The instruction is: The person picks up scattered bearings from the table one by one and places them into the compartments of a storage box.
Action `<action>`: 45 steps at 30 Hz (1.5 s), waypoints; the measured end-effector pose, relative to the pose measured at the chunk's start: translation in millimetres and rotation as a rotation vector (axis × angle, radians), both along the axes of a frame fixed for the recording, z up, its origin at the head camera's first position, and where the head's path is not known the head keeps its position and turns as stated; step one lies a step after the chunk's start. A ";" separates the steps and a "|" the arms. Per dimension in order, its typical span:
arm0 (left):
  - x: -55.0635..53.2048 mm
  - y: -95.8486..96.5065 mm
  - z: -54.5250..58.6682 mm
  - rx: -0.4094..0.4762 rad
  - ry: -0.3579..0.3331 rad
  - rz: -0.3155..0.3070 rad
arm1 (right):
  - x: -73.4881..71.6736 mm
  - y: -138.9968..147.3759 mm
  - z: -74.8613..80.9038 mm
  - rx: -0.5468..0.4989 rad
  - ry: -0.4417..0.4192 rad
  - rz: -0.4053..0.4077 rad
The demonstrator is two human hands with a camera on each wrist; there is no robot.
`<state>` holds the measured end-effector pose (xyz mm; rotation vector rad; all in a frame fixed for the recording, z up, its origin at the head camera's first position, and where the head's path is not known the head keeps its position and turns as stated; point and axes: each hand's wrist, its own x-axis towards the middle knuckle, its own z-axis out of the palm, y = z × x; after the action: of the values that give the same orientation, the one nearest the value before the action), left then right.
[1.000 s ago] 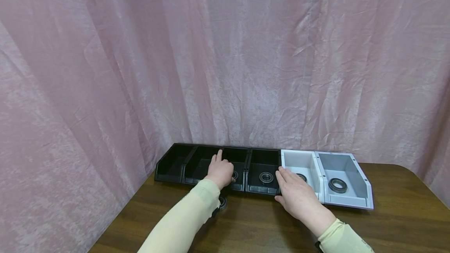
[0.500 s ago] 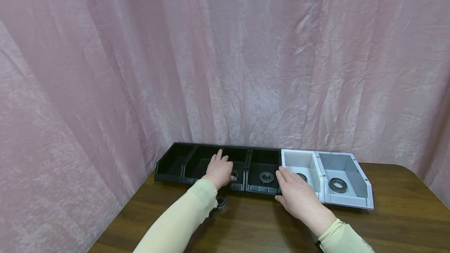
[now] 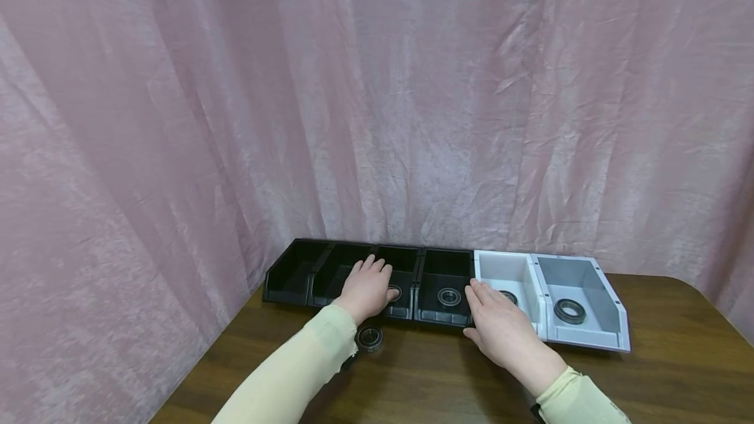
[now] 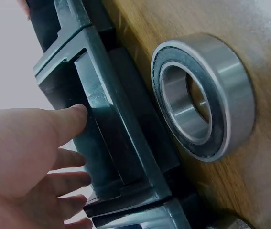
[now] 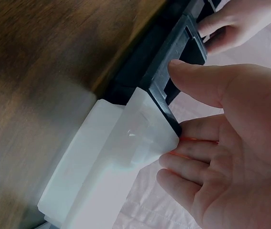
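Spread fingers of my left hand (image 3: 366, 288) hover over the black bins, with nothing held. Partly behind its thumb, a bearing (image 3: 396, 292) lies in the third black bin from the left. My right hand (image 3: 503, 327), fingers straight, rests where the rightmost black bin (image 3: 438, 317) meets the white bin (image 3: 491, 260). A metal bearing (image 3: 449, 297) lies in that black bin. The white bin has a bearing (image 3: 510, 297) half hidden by the hand. On the table before the bins, under my left wrist, lies another bearing (image 4: 202, 98).
At the row's right end stands a light grey bin (image 3: 612, 316) with a bearing (image 3: 569, 311) inside. The leftmost black bin (image 3: 287, 293) is near the left edge of the wooden table (image 3: 436, 378). A pink curtain (image 3: 412, 116) hangs behind.
My left hand has drawn back slightly to the left and its fingers have spread apart. The bearing on the table shows more fully. My right hand has stayed in place.
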<state>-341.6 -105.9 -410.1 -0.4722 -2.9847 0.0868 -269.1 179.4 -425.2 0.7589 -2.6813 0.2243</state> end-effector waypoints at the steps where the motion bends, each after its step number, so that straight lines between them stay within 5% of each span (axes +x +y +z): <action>1: 1.4 -0.4 1.1 0.005 0.007 -0.003 | 0.1 0.0 0.3 0.000 -0.001 0.001; 21: 25.9 -10.4 10.3 0.014 0.110 -0.074 | 0.7 1.2 -1.3 -0.014 0.023 0.005; 45: 73.9 -19.8 12.3 -0.014 0.180 -0.173 | 0.8 0.7 -1.9 -0.007 0.006 0.005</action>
<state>-267.7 -125.6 -397.8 -0.6824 -2.7570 0.1271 -268.3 180.1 -427.1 0.7629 -2.6722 0.2323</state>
